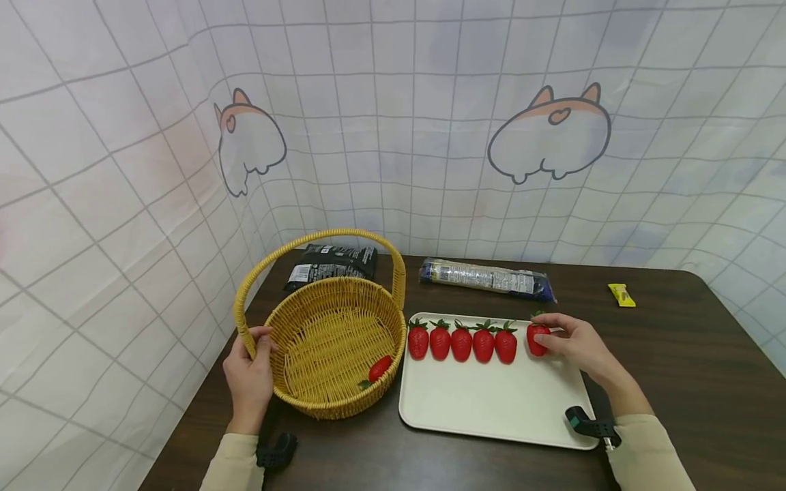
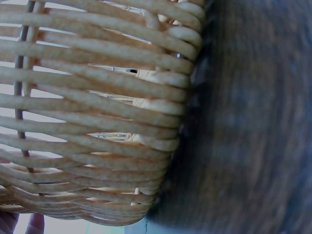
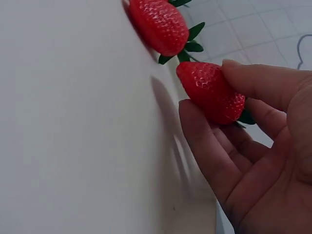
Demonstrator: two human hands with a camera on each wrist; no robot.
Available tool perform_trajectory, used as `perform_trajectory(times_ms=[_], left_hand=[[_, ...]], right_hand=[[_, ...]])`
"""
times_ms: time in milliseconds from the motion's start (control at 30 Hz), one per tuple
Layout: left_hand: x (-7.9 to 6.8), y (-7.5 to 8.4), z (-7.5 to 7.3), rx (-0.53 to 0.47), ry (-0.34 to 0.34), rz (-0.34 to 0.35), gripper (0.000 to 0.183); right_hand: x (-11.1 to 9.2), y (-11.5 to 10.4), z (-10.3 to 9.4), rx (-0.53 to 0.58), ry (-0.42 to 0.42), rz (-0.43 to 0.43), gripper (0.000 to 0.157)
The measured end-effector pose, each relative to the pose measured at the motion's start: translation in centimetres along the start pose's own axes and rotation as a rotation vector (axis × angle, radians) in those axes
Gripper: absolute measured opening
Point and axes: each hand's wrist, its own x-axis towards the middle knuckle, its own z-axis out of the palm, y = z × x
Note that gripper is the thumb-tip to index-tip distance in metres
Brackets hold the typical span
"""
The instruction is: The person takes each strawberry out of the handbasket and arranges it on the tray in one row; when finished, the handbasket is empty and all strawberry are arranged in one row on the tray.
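My right hand [image 1: 568,339] pinches a red strawberry [image 1: 537,339] between thumb and fingers over the far right part of a white tray [image 1: 485,402]. In the right wrist view the held strawberry [image 3: 212,92] casts a shadow on the tray, its tip close to another strawberry [image 3: 161,27]. Several strawberries [image 1: 461,342] lie side by side along the tray's far edge, leaves pointing away. To the left stands a yellow wicker basket [image 1: 328,341] with one strawberry [image 1: 379,368] lying inside. My left hand [image 1: 250,372] grips the basket's left rim by the handle's foot.
Behind the basket lies a black packet [image 1: 331,264]. A long blue-and-clear package [image 1: 488,278] is behind the tray, and a small yellow wrapper [image 1: 622,294] sits at the back right of the dark wooden table [image 1: 694,368]. A patterned curtain [image 1: 430,136] closes off the back and left.
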Motion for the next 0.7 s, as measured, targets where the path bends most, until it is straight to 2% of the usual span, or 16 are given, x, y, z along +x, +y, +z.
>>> perform_trajectory(times_ms=[200,433,567,700], left_hand=[[-0.1,0.7,0.0,0.018,-0.006,-0.008,0.014],[-0.4,3.8,-0.2,0.005,-0.013,0.019,0.014],[-0.4,3.8,-0.2,-0.002,-0.012,0.020,0.014],[-0.2,1.8,-0.1,0.012,-0.005,-0.001,0.013]], right_hand=[[0.1,0.4,0.2,-0.048,-0.033,0.012,0.047],[0.0,0.1,0.4,-0.074,-0.059,0.012,0.048],[0.1,0.1,0.5,-0.076,-0.080,0.006,0.048],[0.2,0.0,0.6,-0.080,-0.095,0.003,0.049]])
